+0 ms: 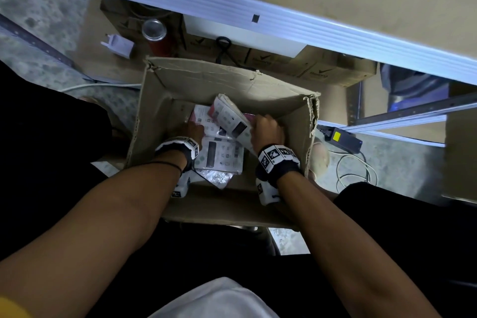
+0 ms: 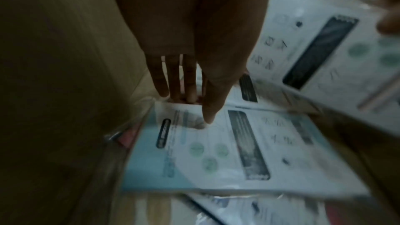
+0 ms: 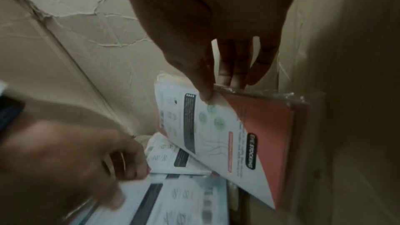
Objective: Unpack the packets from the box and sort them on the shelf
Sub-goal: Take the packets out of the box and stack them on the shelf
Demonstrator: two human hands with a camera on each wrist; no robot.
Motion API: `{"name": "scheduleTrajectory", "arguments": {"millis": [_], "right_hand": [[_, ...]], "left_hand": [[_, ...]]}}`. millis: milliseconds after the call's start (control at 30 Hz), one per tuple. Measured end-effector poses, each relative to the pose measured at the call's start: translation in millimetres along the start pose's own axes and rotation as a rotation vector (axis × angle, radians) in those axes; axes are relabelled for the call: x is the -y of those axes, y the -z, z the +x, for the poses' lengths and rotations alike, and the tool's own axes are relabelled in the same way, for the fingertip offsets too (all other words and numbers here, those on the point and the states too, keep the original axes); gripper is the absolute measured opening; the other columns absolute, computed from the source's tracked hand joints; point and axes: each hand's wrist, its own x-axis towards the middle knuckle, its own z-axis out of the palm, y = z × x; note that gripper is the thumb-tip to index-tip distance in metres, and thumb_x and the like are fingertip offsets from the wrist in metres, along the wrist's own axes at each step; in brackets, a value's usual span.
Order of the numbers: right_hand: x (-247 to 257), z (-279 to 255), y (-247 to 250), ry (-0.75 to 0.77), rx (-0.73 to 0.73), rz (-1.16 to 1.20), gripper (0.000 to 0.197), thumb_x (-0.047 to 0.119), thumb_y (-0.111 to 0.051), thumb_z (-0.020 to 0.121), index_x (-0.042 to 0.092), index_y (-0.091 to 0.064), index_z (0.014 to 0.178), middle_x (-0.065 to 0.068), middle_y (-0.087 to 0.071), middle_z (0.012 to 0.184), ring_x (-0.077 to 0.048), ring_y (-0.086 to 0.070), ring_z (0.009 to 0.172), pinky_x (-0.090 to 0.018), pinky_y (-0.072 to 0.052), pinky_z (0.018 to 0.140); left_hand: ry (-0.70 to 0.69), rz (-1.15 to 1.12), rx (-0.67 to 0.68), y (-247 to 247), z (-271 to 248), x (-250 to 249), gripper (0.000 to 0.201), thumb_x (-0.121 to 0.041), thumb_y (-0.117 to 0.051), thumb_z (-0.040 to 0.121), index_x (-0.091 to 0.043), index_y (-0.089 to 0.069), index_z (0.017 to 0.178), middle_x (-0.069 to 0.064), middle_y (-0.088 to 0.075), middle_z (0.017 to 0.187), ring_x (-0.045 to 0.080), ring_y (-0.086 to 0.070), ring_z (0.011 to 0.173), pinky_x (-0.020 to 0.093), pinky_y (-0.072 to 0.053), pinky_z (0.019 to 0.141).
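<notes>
An open cardboard box [image 1: 232, 77] stands on the floor between my knees, with several flat plastic-wrapped packets at its bottom. My right hand [image 1: 260, 126] pinches a red and white packet [image 3: 249, 134], seemingly the front of a small stack, and holds it tilted against the box's right wall. The thumb [image 3: 203, 90] lies on its front and the fingers are behind it. My left hand [image 2: 194, 107] reaches down at the left wall and grips the far edge of a blue and white packet [image 2: 216, 151] lying flat, thumb on top. More packets [image 1: 219, 160] lie beneath.
A shelf with a pale metal front rail [image 1: 284, 23] runs across above the box. Under it are small brown cartons [image 1: 322, 70], a red can [image 1: 157, 36] and a white plug [image 1: 118, 45]. To the right, a black power adapter [image 1: 343, 138] and its cables [image 1: 353, 168] lie on the floor.
</notes>
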Motion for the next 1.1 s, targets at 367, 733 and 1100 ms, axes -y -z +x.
{"name": "scheduleTrajectory", "arguments": {"millis": [367,733,1100], "right_hand": [[-3.2,-5.5,7.8,-0.014,0.008,0.084,0.020,0.014,-0.061,0.090,0.015,-0.064,0.110,-0.011,-0.060,0.113,-0.035,-0.060,0.106,-0.038,-0.050,0.078],[-5.0,-6.7,6.2,-0.037,0.040,0.078,0.024,0.013,-0.063,0.090,0.012,-0.066,0.113,-0.012,-0.061,0.117,-0.034,-0.060,0.110,-0.037,-0.051,0.082],[-7.6,-6.9,4.1,-0.055,0.061,0.088,0.026,0.010,-0.062,0.089,0.014,-0.065,0.114,-0.012,-0.062,0.120,-0.034,-0.061,0.111,-0.037,-0.051,0.083]], "left_hand": [[-0.259,0.317,0.069,-13.8,-7.2,-22.7,0.038,-0.008,-0.059,0.091,-0.011,-0.055,0.128,0.014,-0.060,0.129,0.034,-0.056,0.122,0.041,-0.048,0.096],[-0.241,0.309,0.021,-3.1,-10.9,-23.4,0.030,-0.018,-0.059,0.095,-0.007,-0.063,0.122,0.012,-0.056,0.129,0.033,-0.048,0.126,0.046,-0.047,0.099],[-0.429,0.364,0.038,-9.2,-17.1,-33.4,0.028,0.005,-0.059,0.085,-0.010,-0.062,0.107,0.008,-0.057,0.127,0.029,-0.048,0.121,0.040,-0.047,0.089]]}}
